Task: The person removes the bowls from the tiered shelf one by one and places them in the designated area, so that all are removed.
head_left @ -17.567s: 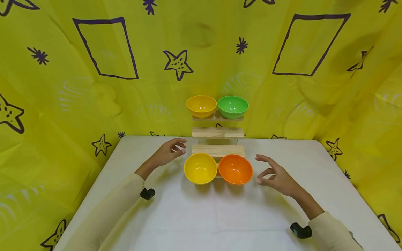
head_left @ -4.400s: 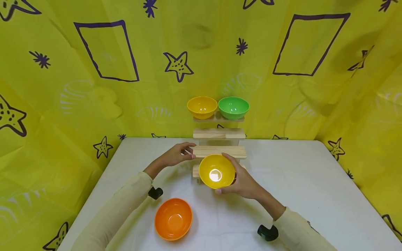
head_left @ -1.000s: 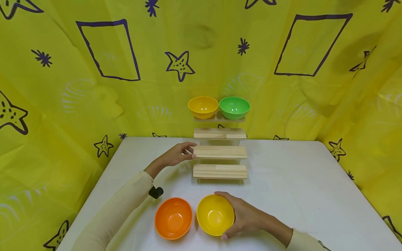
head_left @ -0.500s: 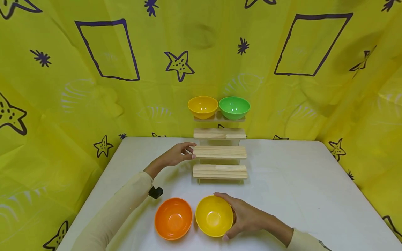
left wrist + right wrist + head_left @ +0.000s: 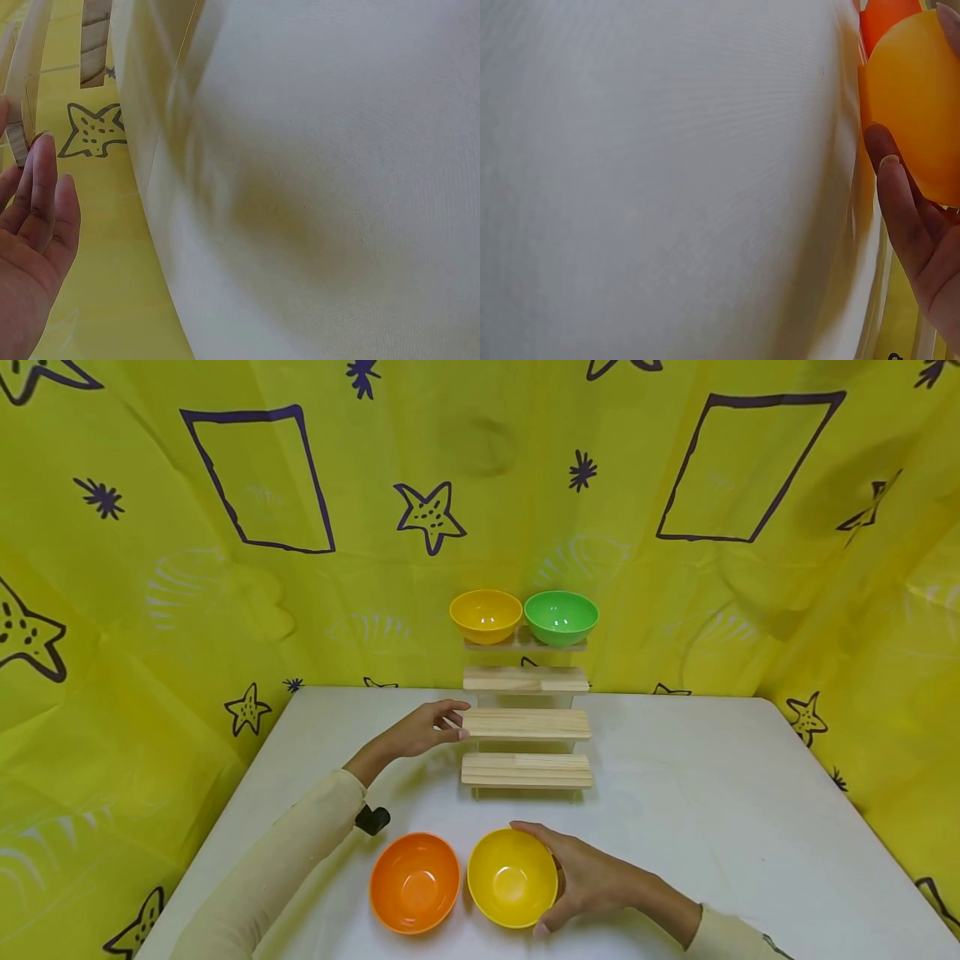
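In the head view the right hand (image 5: pixel 592 881) grips the yellow bowl (image 5: pixel 512 878) by its right side, thumb at the near rim and fingers at the far rim. The bowl sits on the table beside the orange bowl (image 5: pixel 415 883). From the right wrist view, fingers (image 5: pixel 904 214) lie against the yellow bowl's outer wall (image 5: pixel 919 105), with the orange bowl (image 5: pixel 885 22) behind. The left hand (image 5: pixel 420 729) pinches the left end of a step on the wooden stepped stand (image 5: pixel 527 724). Wood shows between thumb and fingers (image 5: pixel 45 176) in the left wrist view.
On the stand's top step are an amber-yellow bowl (image 5: pixel 486 617) and a green bowl (image 5: pixel 561 617), side by side. The white table (image 5: pixel 712 810) is bounded by yellow patterned cloth (image 5: pixel 495 510) at the back and sides.
The orange and yellow bowls have gone from the stand's lowest step to the table in front, the yellow one carried by the right hand. The left hand moved onto the stand. The last second is nearly still.
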`<state>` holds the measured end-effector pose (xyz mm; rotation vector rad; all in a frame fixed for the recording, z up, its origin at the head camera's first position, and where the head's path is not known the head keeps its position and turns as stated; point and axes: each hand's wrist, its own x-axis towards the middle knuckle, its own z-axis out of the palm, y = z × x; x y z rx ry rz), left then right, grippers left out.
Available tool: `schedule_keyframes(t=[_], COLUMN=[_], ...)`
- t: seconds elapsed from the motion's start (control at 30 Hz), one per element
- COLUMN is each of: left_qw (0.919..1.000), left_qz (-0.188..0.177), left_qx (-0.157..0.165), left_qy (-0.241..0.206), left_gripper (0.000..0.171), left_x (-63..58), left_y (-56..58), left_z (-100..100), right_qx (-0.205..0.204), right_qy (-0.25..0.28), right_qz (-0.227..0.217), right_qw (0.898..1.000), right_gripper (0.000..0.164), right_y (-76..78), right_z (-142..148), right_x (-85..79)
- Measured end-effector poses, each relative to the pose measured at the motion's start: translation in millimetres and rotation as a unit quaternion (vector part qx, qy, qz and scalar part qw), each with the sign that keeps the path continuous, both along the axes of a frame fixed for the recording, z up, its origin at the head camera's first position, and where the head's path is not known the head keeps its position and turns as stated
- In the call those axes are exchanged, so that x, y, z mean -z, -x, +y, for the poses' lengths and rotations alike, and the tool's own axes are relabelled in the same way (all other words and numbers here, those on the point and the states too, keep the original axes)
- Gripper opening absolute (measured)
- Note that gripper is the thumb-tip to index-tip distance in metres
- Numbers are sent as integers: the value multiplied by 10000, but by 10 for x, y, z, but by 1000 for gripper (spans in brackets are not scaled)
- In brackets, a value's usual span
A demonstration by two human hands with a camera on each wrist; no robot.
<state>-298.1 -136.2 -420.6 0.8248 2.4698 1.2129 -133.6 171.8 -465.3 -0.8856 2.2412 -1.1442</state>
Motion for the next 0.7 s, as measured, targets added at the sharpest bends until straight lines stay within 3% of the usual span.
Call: schedule_keyframes(t=[0.4,0.7], left_qw=[10000,10000], left_qz=[15,47], left_qx=[3,34], left_qy=[43,-33], left_gripper=[54,54], left_x=[-16,-20], left_y=[-10,-18], left_z=[2,6], right_qx=[203,303], right_qy=[490,867], right_qz=[-278,296], right_qw=[9982,9953], right_gripper=[115,101], right_y=[56,290], right_z=[131,386], right_x=[-138,-447])
